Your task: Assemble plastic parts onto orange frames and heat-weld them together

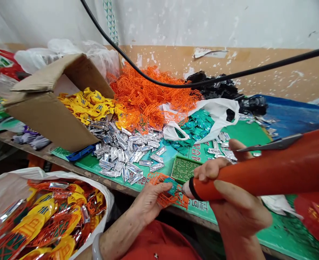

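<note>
My left hand (144, 204) is closed on an orange plastic lattice part (182, 202), and its thumb presses a teal plastic piece (171, 185) against the lattice. My right hand (241, 213) wraps round a thick red-orange power screwdriver (259, 171) with a metal lever along its top. The narrow tip of the screwdriver points left and meets the parts beside the teal piece; the exact contact is too small to make out. Just behind the tip lies a shallow green tray (175, 167) with many small dots or holes inside.
Silver pieces (127, 151) lie heaped before a tipped cardboard box (45, 115) of yellow parts (94, 104). Behind are orange lattices (151, 94), a white bag (221, 108) of teal pieces and black parts (216, 86). A sack (107, 202) of assembled pieces stands lower left. A black cable (159, 83) hangs across.
</note>
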`<state>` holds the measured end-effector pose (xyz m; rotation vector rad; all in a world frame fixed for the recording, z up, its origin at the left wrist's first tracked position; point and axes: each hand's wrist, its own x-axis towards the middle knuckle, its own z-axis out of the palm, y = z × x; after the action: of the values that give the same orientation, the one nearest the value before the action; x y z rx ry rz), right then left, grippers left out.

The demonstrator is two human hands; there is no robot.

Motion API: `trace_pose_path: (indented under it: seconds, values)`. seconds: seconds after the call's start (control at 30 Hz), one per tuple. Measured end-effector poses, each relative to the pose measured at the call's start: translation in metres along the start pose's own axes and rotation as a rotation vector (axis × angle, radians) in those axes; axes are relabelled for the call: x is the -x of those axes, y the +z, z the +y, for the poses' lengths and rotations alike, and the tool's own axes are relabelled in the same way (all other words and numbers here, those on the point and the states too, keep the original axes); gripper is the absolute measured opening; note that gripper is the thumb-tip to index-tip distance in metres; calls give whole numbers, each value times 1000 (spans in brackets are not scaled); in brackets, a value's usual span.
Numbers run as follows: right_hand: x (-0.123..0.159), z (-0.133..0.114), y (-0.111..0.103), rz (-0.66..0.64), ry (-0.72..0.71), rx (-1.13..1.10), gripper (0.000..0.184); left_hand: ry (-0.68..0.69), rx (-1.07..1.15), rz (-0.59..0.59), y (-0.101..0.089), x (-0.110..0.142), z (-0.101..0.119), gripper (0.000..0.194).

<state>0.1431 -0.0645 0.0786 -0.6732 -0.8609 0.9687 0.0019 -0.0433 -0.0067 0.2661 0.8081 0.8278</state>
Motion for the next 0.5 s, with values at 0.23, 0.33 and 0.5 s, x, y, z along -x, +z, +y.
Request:
trace_pose_path:
  seconds: [0.23, 0.33, 0.5]
  values:
    - [2, 5, 2, -14, 38, 9, 51, -2, 15, -15, 8, 3, 3, 28]
    - [1, 6, 3, 2, 38, 34, 53, 1, 8, -16, 8, 2, 3, 27]
    - [1, 9, 3, 9, 48, 63, 56, 3, -28, -9, 0, -1, -1, 24]
